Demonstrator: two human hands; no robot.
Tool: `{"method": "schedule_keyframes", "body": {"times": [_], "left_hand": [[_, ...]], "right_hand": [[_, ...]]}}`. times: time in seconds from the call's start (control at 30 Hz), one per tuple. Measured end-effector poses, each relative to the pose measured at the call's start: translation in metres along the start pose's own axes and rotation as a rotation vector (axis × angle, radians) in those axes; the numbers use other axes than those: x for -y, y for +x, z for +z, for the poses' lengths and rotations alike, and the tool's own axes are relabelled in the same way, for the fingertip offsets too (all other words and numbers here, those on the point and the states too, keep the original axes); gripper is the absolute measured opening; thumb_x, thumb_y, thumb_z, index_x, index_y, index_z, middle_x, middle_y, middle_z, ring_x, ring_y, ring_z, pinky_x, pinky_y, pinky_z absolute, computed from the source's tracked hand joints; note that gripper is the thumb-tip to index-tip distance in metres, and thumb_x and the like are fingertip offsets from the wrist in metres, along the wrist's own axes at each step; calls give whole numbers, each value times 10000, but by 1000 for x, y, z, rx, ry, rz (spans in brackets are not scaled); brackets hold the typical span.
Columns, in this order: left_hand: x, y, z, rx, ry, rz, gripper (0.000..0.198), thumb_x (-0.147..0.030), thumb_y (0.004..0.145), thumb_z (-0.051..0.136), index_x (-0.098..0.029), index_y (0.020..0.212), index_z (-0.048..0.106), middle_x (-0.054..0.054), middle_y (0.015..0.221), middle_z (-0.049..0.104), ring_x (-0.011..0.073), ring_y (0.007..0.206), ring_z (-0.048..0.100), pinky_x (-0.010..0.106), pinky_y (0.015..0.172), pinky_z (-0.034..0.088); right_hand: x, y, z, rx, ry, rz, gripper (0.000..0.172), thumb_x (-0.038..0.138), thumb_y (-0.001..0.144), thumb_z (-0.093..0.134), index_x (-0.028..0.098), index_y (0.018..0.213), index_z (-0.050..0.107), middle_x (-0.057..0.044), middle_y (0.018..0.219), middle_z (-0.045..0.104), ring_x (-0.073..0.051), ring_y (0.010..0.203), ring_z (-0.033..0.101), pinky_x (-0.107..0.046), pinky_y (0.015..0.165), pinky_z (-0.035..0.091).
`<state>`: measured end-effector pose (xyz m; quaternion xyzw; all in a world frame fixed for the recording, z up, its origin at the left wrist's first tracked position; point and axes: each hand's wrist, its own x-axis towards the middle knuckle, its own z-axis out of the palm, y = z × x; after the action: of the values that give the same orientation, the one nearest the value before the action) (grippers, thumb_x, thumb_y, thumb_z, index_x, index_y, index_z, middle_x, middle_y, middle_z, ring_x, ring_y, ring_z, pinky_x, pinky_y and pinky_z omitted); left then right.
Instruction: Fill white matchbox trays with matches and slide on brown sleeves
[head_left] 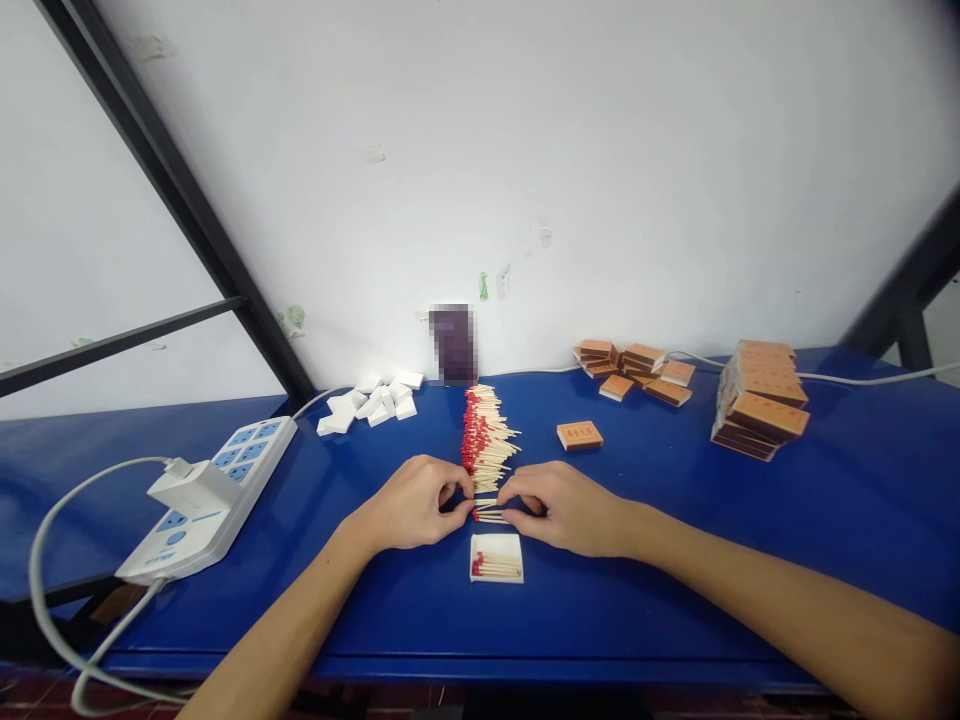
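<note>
A long pile of red-tipped matches (486, 435) lies in the middle of the blue table (750, 540). At its near end my left hand (415, 503) and my right hand (564, 505) pinch a small bunch of matches (491, 514) from both sides, fingers curled. Just in front of the hands sits a white open matchbox tray (496, 557) with several matches inside. A single closed orange matchbox (579, 435) lies to the right of the pile.
White empty trays (373, 402) are heaped at the back left. Orange matchboxes lie at the back centre (636, 368) and in a stack at the right (759, 412). A white power strip (212, 495) with cable sits at the left. A dark blurred object (453, 344) leans on the wall.
</note>
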<state>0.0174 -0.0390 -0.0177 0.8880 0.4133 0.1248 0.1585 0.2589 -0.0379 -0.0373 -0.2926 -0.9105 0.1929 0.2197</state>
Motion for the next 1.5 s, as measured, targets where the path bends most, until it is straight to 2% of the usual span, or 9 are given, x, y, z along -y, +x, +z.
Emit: {"method": "schedule_keyframes", "body": {"times": [0.3, 1.0, 1.2, 1.33, 1.5], "left_hand": [[0, 1, -1, -8, 3, -6, 84, -207, 818, 589, -196, 800, 671, -65, 545, 448, 80, 487, 374, 217, 524, 283], [-1, 1, -1, -22, 28, 20, 90, -207, 819, 593, -193, 808, 681, -53, 569, 495, 85, 500, 406, 225, 531, 288], [-1, 1, 0, -30, 42, 33, 83, -197, 815, 596, -192, 804, 679, -52, 580, 507, 86, 510, 414, 230, 548, 297], [-1, 0, -1, -39, 53, 39, 80, -187, 810, 600, -188, 795, 679, -48, 589, 519, 89, 517, 423, 237, 564, 306], [-1, 1, 0, -31, 52, 36, 88, -196, 818, 594, -189, 801, 681, -46, 588, 514, 93, 513, 421, 235, 553, 303]], "right_hand": [[-1, 0, 0, 21, 10, -4, 105, 244, 877, 614, 185, 918, 691, 50, 644, 491, -92, 580, 421, -233, 573, 292], [-4, -2, 1, 47, -21, -48, 167, 214, 922, 542, 192, 853, 692, 23, 698, 544, -100, 622, 453, -228, 599, 323], [-3, -1, 1, 63, -13, -66, 172, 169, 895, 550, 176, 761, 657, 29, 666, 534, -97, 613, 450, -228, 607, 326], [-4, -2, 1, 54, -6, -63, 147, 235, 919, 569, 189, 846, 688, 33, 676, 532, -97, 609, 444, -230, 609, 326], [-3, -1, 0, 57, -18, -40, 195, 280, 948, 548, 204, 940, 728, 17, 711, 577, -100, 612, 474, -229, 596, 325]]}}
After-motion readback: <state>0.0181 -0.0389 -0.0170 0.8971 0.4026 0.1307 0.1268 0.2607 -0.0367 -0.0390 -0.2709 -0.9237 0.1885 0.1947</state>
